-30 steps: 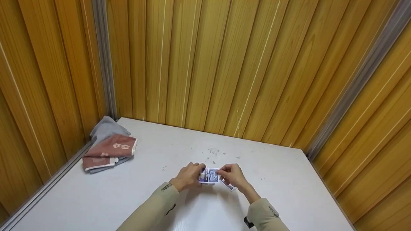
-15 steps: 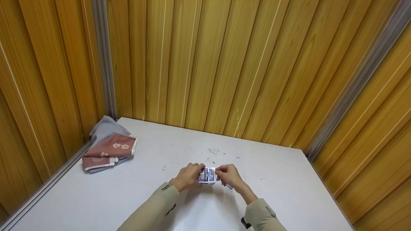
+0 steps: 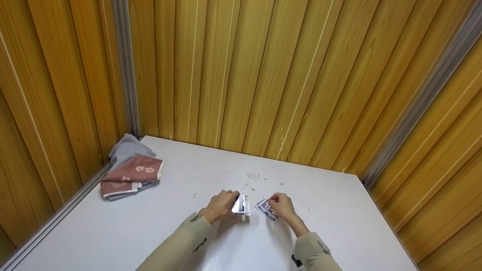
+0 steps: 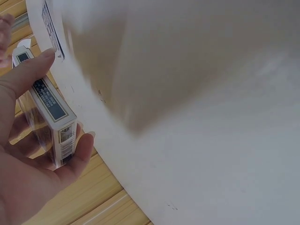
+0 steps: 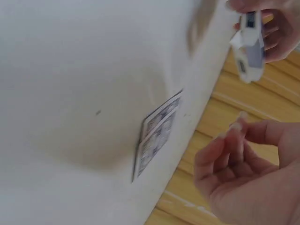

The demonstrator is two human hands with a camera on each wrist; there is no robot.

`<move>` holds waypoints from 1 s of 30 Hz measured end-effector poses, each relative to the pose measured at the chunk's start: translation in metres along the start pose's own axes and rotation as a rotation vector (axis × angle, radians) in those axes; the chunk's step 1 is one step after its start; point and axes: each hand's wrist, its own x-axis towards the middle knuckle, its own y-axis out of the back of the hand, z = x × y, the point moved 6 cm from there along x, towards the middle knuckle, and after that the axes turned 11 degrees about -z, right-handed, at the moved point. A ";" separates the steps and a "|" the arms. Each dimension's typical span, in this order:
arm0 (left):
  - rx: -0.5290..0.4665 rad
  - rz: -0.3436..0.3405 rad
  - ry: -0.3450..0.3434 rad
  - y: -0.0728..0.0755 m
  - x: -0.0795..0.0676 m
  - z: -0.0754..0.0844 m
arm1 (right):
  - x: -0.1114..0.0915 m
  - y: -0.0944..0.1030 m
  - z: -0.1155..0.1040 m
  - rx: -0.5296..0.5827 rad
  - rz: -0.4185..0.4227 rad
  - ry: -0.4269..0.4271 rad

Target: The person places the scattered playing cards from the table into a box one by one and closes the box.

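My left hand [image 3: 220, 206] grips a small playing-card box [image 4: 55, 110] by its edges, thumb along the side with dark lettering and fingers wrapped below. The box's far end has a white flap [image 5: 238, 40] standing out. To the right of the box, playing cards [image 5: 161, 136] with patterned faces lie overlapping on the white table [image 3: 331, 195]. Over the cards in the head view is my right hand [image 3: 283, 207]. Its fingers are loosely bent, the thumb close to the fingertips, and nothing shows between them in the right wrist view.
A folded red-and-grey cloth [image 3: 139, 171] with pale flowers lies at the table's left back corner. Wood-patterned walls [image 3: 226, 75] rise behind and at both sides, with a grey metal post [image 3: 128, 75] in the left corner. Dark scuffs [image 3: 253, 177] mark the tabletop.
My right hand has moved right, away from the box's end. The blue-patterned card that stuck out of the box no longer shows there. More of the cards on the table shows.
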 end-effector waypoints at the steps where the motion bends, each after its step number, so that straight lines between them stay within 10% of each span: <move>1: -0.002 0.000 0.003 0.000 0.000 -0.001 | -0.001 0.003 0.010 -0.065 0.026 -0.061; 8: -0.034 0.014 -0.046 -0.003 -0.002 -0.001 | -0.011 0.005 0.068 -0.184 -0.054 -0.337; 17: 0.002 0.002 -0.021 -0.001 0.000 -0.003 | -0.003 0.016 0.060 0.176 -0.010 -0.092; 25: -0.019 -0.014 -0.017 0.001 0.002 -0.002 | -0.015 0.012 -0.006 0.392 -0.330 0.131; 30: -0.039 -0.008 -0.034 0.002 0.000 0.000 | -0.017 0.004 -0.021 0.365 -0.372 0.189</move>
